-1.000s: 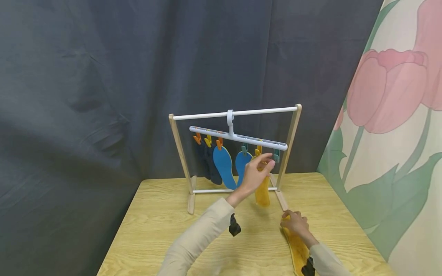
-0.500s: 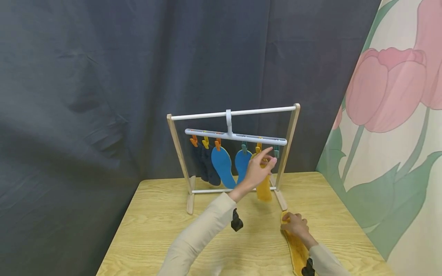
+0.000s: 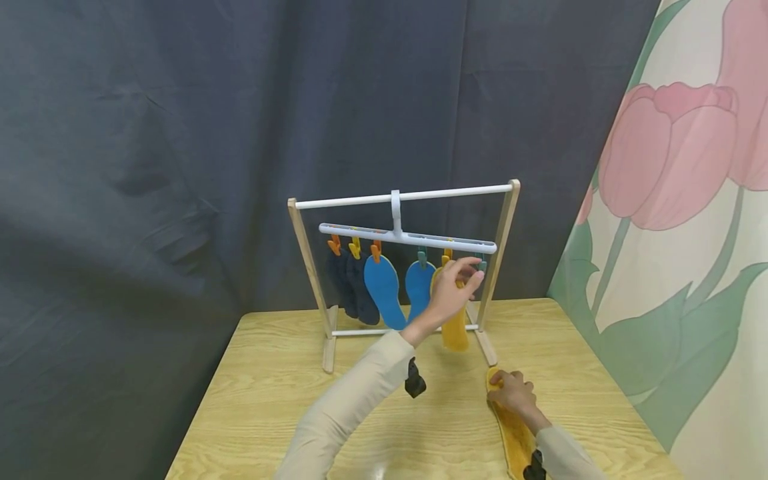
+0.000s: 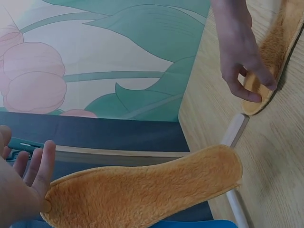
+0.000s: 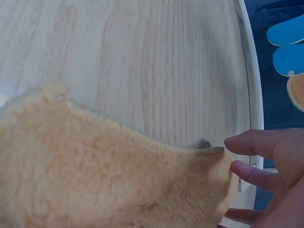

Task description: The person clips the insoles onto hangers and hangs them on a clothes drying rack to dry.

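My left hand [image 3: 451, 293] is raised at the right end of the white hanger [image 3: 420, 240]. Its thumb and index finger pinch the green clothespin [image 3: 483, 265] there, also seen as a green clothespin [image 4: 23, 145] in the left wrist view. Beside this hand hangs a fuzzy orange-yellow insole [image 4: 142, 194], under a yellow clothespin [image 3: 447, 257]. On the table at the lower right lies another fuzzy insole [image 3: 513, 437]. My right hand [image 3: 513, 393] holds it near its far tip, thumb and fingers at the edges, as the right wrist view shows of this insole [image 5: 104, 175].
A wooden drying rack [image 3: 309, 267] carries the hanger. Two blue insoles [image 3: 384, 290] and dark socks [image 3: 363, 293] hang from it by orange, yellow and green clothespins. Behind the wooden table [image 3: 252, 400] is a dark curtain [image 3: 180, 200]; a tulip-painted wall [image 3: 672, 267] borders the right.
The hanger has swung, its right end rising a little and its left end sinking slightly. My left fingers have moved up onto the green clothespin. The right hand has barely moved.
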A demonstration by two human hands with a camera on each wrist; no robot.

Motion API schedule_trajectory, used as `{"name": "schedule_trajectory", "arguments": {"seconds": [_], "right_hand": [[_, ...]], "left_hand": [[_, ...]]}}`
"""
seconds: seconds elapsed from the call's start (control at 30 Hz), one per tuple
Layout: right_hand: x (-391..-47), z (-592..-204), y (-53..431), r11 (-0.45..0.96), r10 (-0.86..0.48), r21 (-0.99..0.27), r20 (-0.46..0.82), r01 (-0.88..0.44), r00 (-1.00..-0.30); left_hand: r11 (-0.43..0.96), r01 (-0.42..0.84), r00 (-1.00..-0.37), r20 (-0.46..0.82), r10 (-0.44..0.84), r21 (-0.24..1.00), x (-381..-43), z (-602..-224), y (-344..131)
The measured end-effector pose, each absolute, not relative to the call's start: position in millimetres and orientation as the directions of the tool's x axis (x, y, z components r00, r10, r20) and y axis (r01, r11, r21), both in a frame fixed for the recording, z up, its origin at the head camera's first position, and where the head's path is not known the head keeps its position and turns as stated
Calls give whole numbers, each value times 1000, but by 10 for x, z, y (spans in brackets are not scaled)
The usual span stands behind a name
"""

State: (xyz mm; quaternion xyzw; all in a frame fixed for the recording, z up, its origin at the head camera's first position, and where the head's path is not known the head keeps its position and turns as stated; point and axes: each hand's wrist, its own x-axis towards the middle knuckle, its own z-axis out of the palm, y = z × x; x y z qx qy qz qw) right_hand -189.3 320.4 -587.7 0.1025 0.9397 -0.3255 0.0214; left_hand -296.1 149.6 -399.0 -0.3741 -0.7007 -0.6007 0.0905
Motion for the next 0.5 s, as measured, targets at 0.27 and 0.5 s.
{"name": "schedule_trajectory", "arguments": {"seconds": [0.27,0.5], "right_hand": [[-1886,-5905,3201,775,172,-601,-96,195,-980],[-1869,-5904,3196,788,172,-589,-71,180,-983]], "left_hand": [[30,647,-718,595,361,762,-2936,-3979,1484],[-4,672,-701,638,319,740,-2966,-3993,1488]]}}
